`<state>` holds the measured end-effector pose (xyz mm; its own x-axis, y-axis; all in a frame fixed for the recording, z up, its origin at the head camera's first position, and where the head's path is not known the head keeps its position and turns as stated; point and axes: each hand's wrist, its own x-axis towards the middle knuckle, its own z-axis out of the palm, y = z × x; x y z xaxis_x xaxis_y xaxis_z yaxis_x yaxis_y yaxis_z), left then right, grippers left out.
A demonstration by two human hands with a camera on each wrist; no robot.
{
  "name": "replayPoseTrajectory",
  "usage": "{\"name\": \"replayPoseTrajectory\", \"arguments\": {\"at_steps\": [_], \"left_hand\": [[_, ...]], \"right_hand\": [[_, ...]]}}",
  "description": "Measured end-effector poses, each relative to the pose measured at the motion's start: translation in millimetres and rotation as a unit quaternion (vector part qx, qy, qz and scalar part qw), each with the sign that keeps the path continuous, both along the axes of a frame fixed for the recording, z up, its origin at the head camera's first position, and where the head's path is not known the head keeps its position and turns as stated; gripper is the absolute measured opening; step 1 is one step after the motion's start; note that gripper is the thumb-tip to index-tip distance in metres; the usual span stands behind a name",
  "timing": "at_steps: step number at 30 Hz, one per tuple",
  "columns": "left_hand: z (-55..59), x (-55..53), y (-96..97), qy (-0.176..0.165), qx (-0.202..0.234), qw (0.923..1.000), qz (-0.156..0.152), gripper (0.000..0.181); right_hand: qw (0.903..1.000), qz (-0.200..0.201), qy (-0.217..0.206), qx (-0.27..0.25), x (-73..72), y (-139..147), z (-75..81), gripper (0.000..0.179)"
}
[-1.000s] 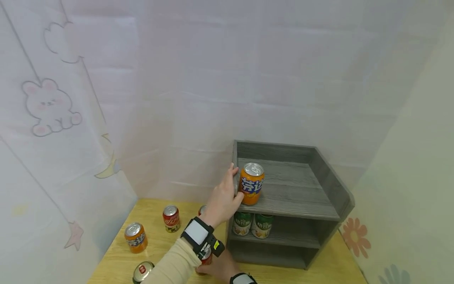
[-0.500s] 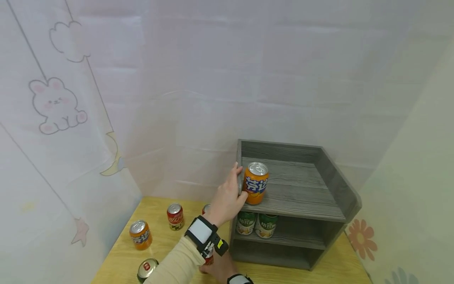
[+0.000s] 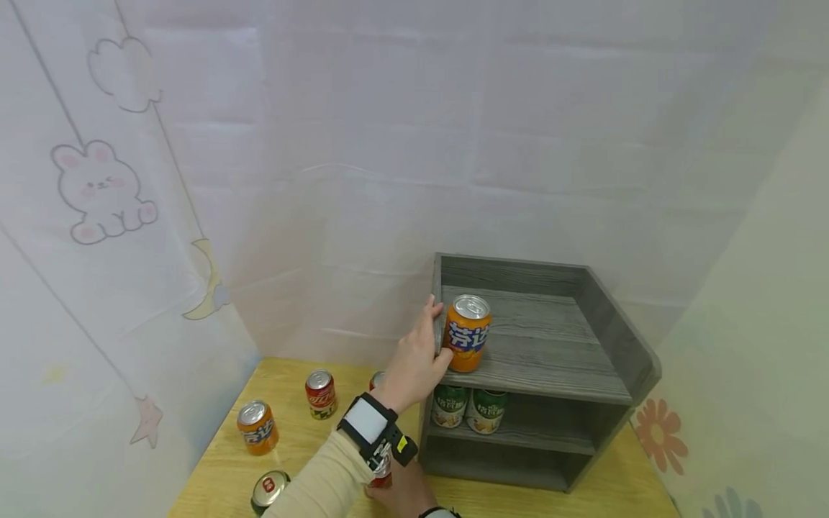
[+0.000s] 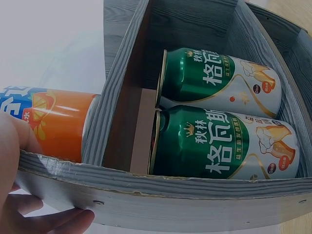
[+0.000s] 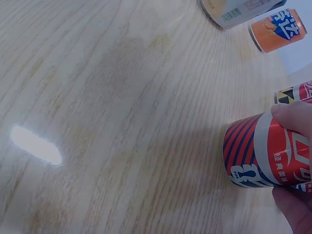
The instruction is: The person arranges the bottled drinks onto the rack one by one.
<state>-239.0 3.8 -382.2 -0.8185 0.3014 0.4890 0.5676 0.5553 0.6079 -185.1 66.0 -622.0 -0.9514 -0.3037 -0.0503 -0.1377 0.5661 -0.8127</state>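
Observation:
My left hand grips the left side panel of the grey wooden shelf, fingers outside and thumb over the edge. That thumb lies against an orange soda can standing at the left end of the top board. Below, my right hand holds a red cola can by its sides, with thumb and fingers on opposite sides of it. In the head view my left wrist partly covers this can. Two green-and-white cans stand side by side on the shelf's middle level, at its left.
On the wooden table left of the shelf stand another orange can, a red can and a green can with a gold top. Another red can is partly hidden behind my left forearm. A printed cloth backdrop surrounds the table.
The head view has shifted slightly, so the shelf and cans sit a little further right. Both hands keep their holds, and the cans stay in place.

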Motion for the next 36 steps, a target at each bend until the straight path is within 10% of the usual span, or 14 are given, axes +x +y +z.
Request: {"name": "replayPoseTrajectory", "arguments": {"at_steps": [36], "left_hand": [[-1.5,-3.1,-0.5,0.017,-0.003,0.9998,-0.002,0.074]], "right_hand": [[0.9945,0.012,0.060,-0.085,24.3,43.9,18.5,0.063]]}}
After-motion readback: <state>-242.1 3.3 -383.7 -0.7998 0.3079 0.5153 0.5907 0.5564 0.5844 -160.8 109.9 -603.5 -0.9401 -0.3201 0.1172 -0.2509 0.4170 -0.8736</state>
